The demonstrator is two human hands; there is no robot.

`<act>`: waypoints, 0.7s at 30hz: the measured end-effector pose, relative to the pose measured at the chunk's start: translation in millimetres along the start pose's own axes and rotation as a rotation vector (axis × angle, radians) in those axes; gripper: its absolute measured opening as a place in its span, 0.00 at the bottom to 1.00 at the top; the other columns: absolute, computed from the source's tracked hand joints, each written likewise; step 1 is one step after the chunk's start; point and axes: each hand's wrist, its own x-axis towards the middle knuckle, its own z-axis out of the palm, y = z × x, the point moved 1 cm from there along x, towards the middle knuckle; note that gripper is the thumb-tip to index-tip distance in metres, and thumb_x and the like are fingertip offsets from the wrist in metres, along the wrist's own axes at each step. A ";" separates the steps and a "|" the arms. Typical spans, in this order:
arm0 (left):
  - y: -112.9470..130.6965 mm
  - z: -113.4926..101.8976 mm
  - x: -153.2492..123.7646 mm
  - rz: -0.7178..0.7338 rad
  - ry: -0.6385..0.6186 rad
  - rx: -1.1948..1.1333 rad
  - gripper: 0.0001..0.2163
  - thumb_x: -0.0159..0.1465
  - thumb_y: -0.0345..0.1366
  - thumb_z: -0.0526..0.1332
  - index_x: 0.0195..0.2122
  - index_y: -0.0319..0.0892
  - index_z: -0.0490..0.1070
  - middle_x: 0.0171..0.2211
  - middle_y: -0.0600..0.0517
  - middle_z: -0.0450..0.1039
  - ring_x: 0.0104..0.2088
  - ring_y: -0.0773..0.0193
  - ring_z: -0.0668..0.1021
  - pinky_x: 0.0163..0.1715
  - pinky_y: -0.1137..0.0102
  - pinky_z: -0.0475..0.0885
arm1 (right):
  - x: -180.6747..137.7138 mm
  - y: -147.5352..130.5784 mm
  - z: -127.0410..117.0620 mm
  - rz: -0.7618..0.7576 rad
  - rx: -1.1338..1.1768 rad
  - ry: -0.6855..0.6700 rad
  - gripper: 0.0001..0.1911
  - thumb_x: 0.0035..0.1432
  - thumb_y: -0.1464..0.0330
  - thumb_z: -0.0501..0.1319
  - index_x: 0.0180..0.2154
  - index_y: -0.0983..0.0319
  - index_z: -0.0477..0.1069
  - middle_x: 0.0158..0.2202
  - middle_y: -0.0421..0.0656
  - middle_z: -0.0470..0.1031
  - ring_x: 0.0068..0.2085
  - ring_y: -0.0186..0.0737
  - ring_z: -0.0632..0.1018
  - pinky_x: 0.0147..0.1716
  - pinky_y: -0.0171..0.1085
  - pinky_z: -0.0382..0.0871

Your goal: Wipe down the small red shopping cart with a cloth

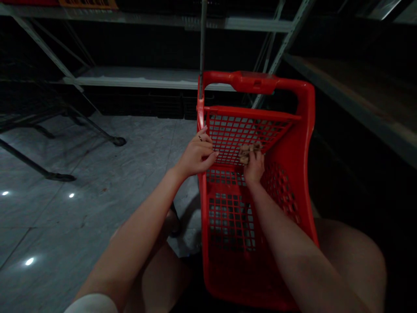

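Observation:
A red plastic shopping basket (306, 182) with grid panels stands in front of me, between my legs. My left hand (199, 153) is closed over its left rim, fingers bent and thumb on the inner side. Inside the basket, my right hand (254, 167) has a crumpled brown cloth (249, 152) in its fingers. The cloth touches the slanted grid panel (228, 130) at the far end. Part of the cloth is hidden by the hand. Above that panel is the basket's handle bar (254, 82).
A thin metal pole (202, 43) rises at the basket's far left corner. Behind stands a metal shelf rack (140, 81) with dark crates (169, 104) beneath. Black cart legs with casters (119, 141) are on the tiled floor (97, 195) at left. A dark ledge (352, 95) runs along the right.

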 end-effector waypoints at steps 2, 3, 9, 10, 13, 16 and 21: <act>-0.1 0.1 -0.2 -0.002 -0.004 0.013 0.23 0.72 0.41 0.54 0.17 0.45 0.57 0.18 0.56 0.63 0.35 0.62 0.75 0.75 0.46 0.57 | -20.3 15.8 5.0 0.093 -0.002 -0.032 0.16 0.51 0.78 0.55 0.40 0.61 0.75 0.49 0.51 0.75 0.49 0.47 0.75 0.53 0.48 0.72; -0.1 0.0 -0.4 -0.001 -0.006 0.019 0.23 0.72 0.40 0.54 0.17 0.45 0.57 0.18 0.56 0.64 0.35 0.62 0.75 0.75 0.46 0.57 | -24.7 19.0 6.4 0.133 0.005 -0.020 0.15 0.50 0.77 0.55 0.38 0.62 0.75 0.46 0.51 0.75 0.45 0.46 0.76 0.50 0.47 0.73; -0.3 -0.6 -2.4 0.008 0.013 0.044 0.23 0.72 0.38 0.55 0.17 0.45 0.58 0.18 0.57 0.64 0.34 0.63 0.74 0.74 0.47 0.60 | 35.6 -26.1 -18.3 0.132 0.093 0.299 0.15 0.57 0.74 0.54 0.45 0.62 0.72 0.48 0.51 0.72 0.49 0.47 0.76 0.56 0.49 0.71; -0.3 -0.6 -2.6 0.009 0.021 0.051 0.23 0.72 0.39 0.55 0.17 0.45 0.58 0.18 0.57 0.64 0.34 0.63 0.74 0.73 0.47 0.61 | 55.1 -39.7 -29.1 0.048 0.134 0.425 0.14 0.58 0.74 0.54 0.46 0.61 0.71 0.49 0.50 0.71 0.52 0.48 0.76 0.58 0.50 0.70; -0.8 -0.1 -2.9 0.020 0.030 0.071 0.22 0.72 0.40 0.55 0.18 0.45 0.60 0.18 0.56 0.64 0.34 0.62 0.74 0.72 0.46 0.63 | 107.9 -70.9 -58.2 -0.149 0.135 0.652 0.12 0.66 0.71 0.54 0.49 0.61 0.70 0.54 0.54 0.66 0.58 0.49 0.72 0.63 0.51 0.66; -2.3 1.3 -3.0 0.033 0.022 0.084 0.22 0.72 0.41 0.54 0.18 0.46 0.62 0.19 0.56 0.65 0.34 0.62 0.75 0.72 0.46 0.64 | 131.0 -77.2 -70.1 -0.198 0.022 0.584 0.13 0.68 0.73 0.51 0.49 0.60 0.70 0.57 0.54 0.66 0.59 0.50 0.71 0.64 0.55 0.64; -3.6 2.5 -3.6 0.057 0.025 0.125 0.22 0.73 0.42 0.54 0.20 0.45 0.64 0.20 0.56 0.67 0.37 0.61 0.76 0.71 0.46 0.64 | 113.6 -58.0 -69.5 -0.269 -0.090 0.380 0.21 0.66 0.76 0.47 0.57 0.58 0.66 0.64 0.53 0.61 0.67 0.54 0.65 0.66 0.64 0.57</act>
